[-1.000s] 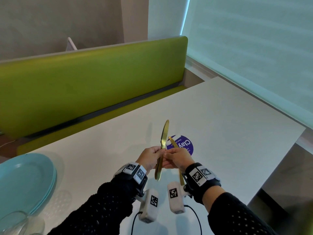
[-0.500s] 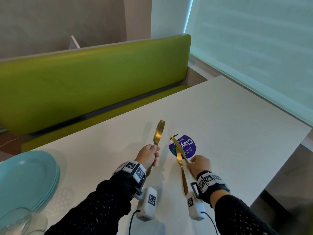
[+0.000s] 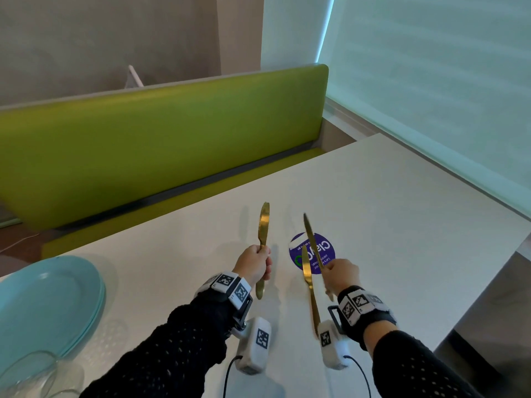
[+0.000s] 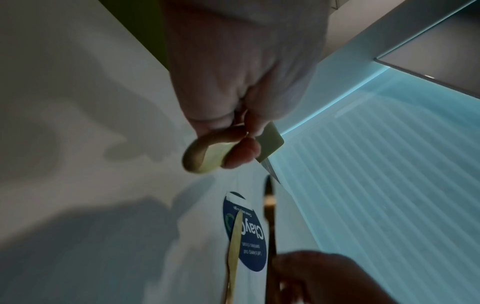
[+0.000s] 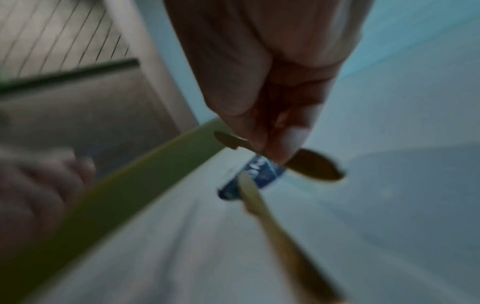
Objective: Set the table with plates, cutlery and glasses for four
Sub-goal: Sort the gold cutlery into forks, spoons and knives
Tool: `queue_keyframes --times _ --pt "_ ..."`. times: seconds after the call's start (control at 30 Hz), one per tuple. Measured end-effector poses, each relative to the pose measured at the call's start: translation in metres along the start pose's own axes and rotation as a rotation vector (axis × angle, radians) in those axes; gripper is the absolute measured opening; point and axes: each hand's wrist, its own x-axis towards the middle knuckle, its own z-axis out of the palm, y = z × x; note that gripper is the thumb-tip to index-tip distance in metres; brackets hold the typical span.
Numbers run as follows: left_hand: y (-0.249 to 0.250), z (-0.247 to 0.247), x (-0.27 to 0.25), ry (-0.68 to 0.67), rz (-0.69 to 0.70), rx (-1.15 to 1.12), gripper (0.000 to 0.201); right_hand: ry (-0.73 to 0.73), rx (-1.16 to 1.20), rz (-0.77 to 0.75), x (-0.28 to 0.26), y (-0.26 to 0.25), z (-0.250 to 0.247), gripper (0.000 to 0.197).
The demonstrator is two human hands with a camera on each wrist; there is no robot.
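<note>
Above white table (image 3: 402, 225): left hand (image 3: 254, 264) curled round handle of gold knife (image 3: 263, 225), blade upright and pointing far, clear of the tabletop. To its right, right hand (image 3: 342, 275) pinching two more gold knives: one (image 3: 313, 242) tilted up and far-left over round purple sticker (image 3: 324, 248), the other (image 3: 309, 285) angled down toward the near edge, tip over the sticker's left side. Hands near each other, not touching. At the near-left corner, stacked teal plates (image 3: 43, 300) on the table, with clear glass (image 3: 31, 372) just in front of them. Beyond the table's far edge, green bench (image 3: 161, 139); along the right, pale window blind (image 3: 445, 81).
</note>
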Motion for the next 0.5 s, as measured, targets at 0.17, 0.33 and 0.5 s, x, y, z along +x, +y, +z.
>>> queue_keyframes --times 0.17,0.33,0.5 --pt "0.006 0.007 -0.002 -0.002 -0.003 -0.055 0.017 -0.206 0.547 -0.049 -0.013 -0.036 -0.008 0.007" --pt "0.005 0.006 0.001 0.017 0.022 -0.024 0.020 -0.334 0.457 -0.184 -0.034 -0.060 -0.007 0.013" --pt "0.006 0.002 0.000 0.002 0.027 0.020 0.024 -0.379 0.438 -0.163 -0.041 -0.065 0.001 0.009"
